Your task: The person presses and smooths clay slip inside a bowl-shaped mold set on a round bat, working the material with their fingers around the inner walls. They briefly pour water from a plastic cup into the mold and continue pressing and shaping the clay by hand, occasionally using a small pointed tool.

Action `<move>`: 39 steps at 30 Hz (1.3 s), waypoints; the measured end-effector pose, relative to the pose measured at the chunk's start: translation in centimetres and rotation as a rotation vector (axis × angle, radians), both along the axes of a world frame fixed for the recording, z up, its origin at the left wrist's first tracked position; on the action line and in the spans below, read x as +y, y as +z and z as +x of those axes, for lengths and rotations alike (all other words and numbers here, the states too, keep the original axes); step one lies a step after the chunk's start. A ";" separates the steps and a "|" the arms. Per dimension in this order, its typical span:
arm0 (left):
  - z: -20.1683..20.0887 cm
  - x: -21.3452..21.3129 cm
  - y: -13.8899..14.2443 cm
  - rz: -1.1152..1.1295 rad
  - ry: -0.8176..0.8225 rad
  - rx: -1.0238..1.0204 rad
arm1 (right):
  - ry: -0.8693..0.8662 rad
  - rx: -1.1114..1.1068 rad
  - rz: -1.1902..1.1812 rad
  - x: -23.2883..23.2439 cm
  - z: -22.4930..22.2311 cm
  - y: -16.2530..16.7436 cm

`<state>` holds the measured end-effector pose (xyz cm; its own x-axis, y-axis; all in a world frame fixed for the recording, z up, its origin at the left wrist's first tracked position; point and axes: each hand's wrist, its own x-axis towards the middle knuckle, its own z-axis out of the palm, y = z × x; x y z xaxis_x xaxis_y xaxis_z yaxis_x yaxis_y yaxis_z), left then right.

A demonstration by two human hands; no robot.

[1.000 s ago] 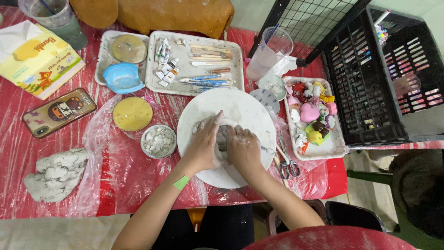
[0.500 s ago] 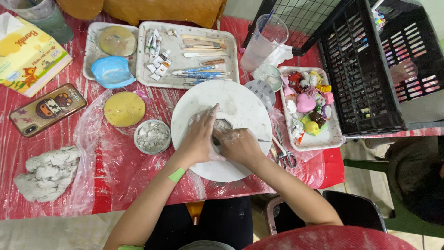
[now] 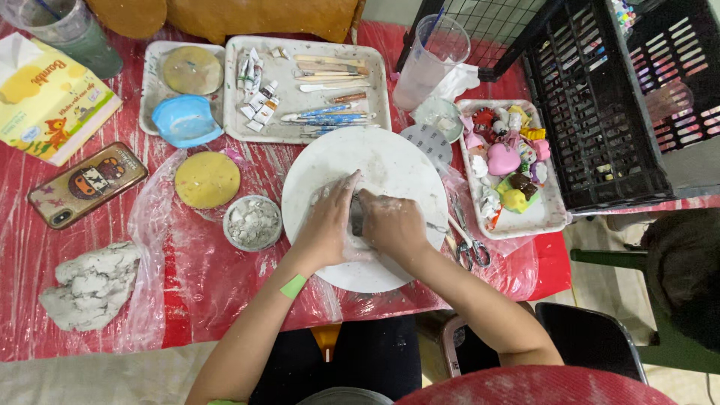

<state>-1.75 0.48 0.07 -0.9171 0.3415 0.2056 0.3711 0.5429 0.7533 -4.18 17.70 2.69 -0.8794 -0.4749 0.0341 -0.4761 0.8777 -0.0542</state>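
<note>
A small grey clay lump (image 3: 357, 215) is clasped between the dusty left hand (image 3: 328, 229) and right hand (image 3: 391, 225), at the centre of a round white board (image 3: 375, 161). A bowl of crumbled clay (image 3: 253, 222) sits just left; scissors (image 3: 469, 241) lie right, on crinkled red plastic sheeting (image 3: 210, 285).

Bowl (image 3: 253, 223) left of board (image 3: 390, 161); scissors (image 3: 469, 244) right.

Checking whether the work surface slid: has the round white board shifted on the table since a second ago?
No. The round white board keeps its place beside the small bowl of grey bits and scissors; only the camera moved.
</note>
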 end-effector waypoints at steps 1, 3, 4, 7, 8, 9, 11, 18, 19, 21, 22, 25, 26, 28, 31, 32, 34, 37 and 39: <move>0.0 0.0 0.0 -0.013 -0.005 -0.001 | 0.015 0.001 -0.010 -0.1 0.1 -0.2; 0.0 0.0 0.0 -0.037 -0.014 -0.011 | 0.047 -0.004 -0.027 -0.2 0.3 -0.4; -0.1 0.0 -0.1 -0.031 -0.018 -0.011 | 0.062 0.009 -0.052 -0.1 0.4 -0.5; -0.3 -0.3 -0.2 -0.025 -0.040 -0.024 | 0.100 -0.004 -0.081 -0.1 0.6 -0.6; -0.5 -0.4 -0.2 -0.029 -0.052 -0.020 | 0.112 -0.024 -0.060 -0.1 0.5 -0.6; -0.6 -0.5 -0.2 -0.030 -0.063 -0.019 | 0.125 -0.047 -0.036 0.0 0.5 -0.6; -0.8 -0.6 -0.3 -0.015 -0.081 -0.005 | 0.177 -0.071 -0.013 0.1 0.4 -0.6; -0.7 -0.6 -0.3 -0.027 -0.055 0.050 | 0.353 -0.003 -0.043 1.3 0.1 -0.2; -0.6 -0.6 -0.2 -0.027 -0.052 0.028 | 0.352 -0.020 -0.029 1.4 0.1 -0.2; -0.6 -0.7 -0.1 -0.028 -0.050 -0.020 | 0.349 -0.056 -0.002 1.6 0.2 -0.1; -0.6 -0.7 0.0 -0.014 -0.055 -0.015 | 0.353 -0.060 0.012 1.7 0.3 -0.2; -0.6 -0.9 0.2 -0.003 -0.066 -0.013 | 0.391 -0.072 0.037 1.8 0.4 -0.4; -0.7 -0.9 0.2 -0.017 -0.069 -0.018 | 0.419 -0.073 0.036 1.8 0.5 -0.5; -0.7 -0.9 0.2 -0.039 -0.075 -0.028 | 0.441 -0.118 0.100 1.9 0.5 -0.7; -0.6 -0.8 0.3 -0.066 -0.084 -0.042 | 0.458 -0.169 0.212 2.1 0.5 -0.7; -0.7 -0.8 0.2 -0.080 -0.095 -0.042 | 0.480 -0.128 0.194 2.2 0.5 -0.6; -0.7 -0.6 0.2 -0.075 -0.087 0.001 | 0.515 -0.049 0.142 2.4 0.5 -0.3; -0.4 -0.7 0.0 -0.041 -0.086 0.066 | 0.449 -0.034 0.108 2.5 0.4 0.2; -0.3 -0.7 -0.2 -0.014 -0.087 0.029 | 0.332 -0.152 0.213 2.4 0.3 0.3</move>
